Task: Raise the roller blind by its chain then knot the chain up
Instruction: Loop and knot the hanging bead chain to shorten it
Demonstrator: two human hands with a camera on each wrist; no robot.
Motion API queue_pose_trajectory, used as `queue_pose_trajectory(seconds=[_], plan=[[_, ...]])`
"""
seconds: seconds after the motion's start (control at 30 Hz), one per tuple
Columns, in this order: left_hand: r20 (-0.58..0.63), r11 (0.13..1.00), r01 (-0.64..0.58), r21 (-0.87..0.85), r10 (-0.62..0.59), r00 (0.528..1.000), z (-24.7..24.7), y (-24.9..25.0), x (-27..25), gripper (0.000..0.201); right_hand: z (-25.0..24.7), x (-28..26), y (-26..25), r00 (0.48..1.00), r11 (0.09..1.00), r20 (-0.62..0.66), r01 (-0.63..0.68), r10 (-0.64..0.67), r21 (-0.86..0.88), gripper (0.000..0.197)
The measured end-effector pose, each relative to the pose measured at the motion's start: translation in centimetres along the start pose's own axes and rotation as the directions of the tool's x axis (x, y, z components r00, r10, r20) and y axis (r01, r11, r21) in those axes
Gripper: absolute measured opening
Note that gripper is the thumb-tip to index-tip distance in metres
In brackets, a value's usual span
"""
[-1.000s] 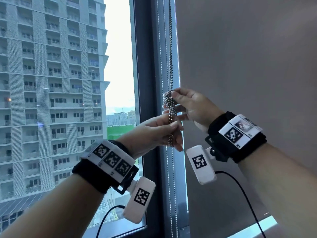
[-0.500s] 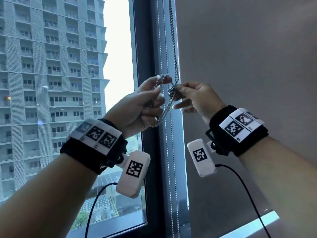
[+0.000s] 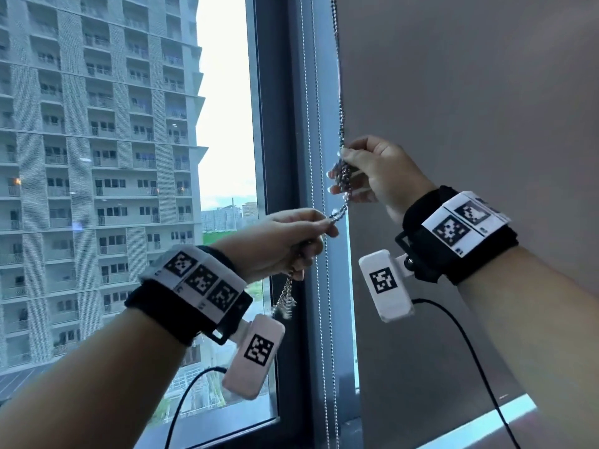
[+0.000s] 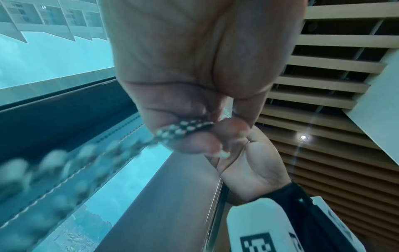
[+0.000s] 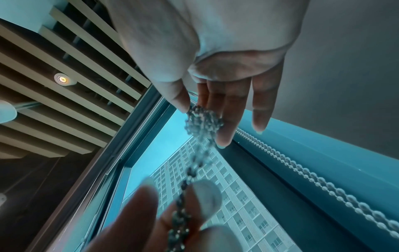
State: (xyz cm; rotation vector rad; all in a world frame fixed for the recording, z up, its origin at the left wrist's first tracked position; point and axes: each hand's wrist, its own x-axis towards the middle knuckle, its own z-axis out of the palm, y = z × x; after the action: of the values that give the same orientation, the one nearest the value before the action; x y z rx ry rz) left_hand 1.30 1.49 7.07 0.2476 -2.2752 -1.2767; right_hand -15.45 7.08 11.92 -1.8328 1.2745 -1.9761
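Observation:
The metal bead chain [image 3: 340, 92] hangs down the left edge of the grey roller blind [image 3: 453, 92]. My right hand [image 3: 340, 170] pinches a bunched knot of chain [image 3: 344, 176] between thumb and fingers; in the right wrist view this knot [image 5: 202, 122] sits at the fingertips. Below and left of it, my left hand [image 3: 327, 226] grips the doubled strand [image 3: 338, 214] that comes out of the knot. The strand runs taut between the two hands. A short loose end [image 3: 285, 303] dangles under the left fist. In the left wrist view the chain [image 4: 185, 127] lies clamped under curled fingers.
A second thin bead chain [image 3: 325, 303] hangs straight along the dark window frame [image 3: 278, 157]. Beyond the glass stands a tall building [image 3: 97, 157]. The blind's bottom edge [image 3: 479, 419] is at the lower right. Camera cables trail from both wrists.
My left hand, raised beside the knot half a second ago, has come down and left, drawing the strand taut. The right hand has stayed on the knot at about the same height.

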Motion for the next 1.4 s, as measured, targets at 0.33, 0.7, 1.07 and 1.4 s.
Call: queue_pose_trajectory(seconds=[0.33, 0.7, 1.07, 1.4], plan=[[0.022, 0.972, -0.073, 0.225, 0.070, 0.997, 1.5, -1.4, 0.7, 0.033, 0.5, -0.8, -1.2, 0.996, 0.999, 0.071, 0.048, -0.048, -0.009, 0.012], [0.027, 0.968, -0.040, 0.249, 0.034, 0.999, 2.2, -1.5, 1.0, 0.035, -0.8, -1.6, -0.2, 0.982, 0.989, 0.179, -0.076, 0.053, 0.125, 0.019], [-0.077, 0.936, 0.040, 0.350, -0.014, 0.997, 3.7, -1.1, 1.9, 0.032, -1.5, -2.3, 1.9, 0.976, 0.986, 0.212, -0.090, 0.059, 0.141, 0.007], [-0.342, 0.624, -0.015, 0.781, 0.448, 0.826, 2.1, 0.5, 2.3, 0.009, -1.3, -2.9, 2.6, 0.983, 0.978, 0.181, -0.062, 0.026, 0.198, 0.027]])
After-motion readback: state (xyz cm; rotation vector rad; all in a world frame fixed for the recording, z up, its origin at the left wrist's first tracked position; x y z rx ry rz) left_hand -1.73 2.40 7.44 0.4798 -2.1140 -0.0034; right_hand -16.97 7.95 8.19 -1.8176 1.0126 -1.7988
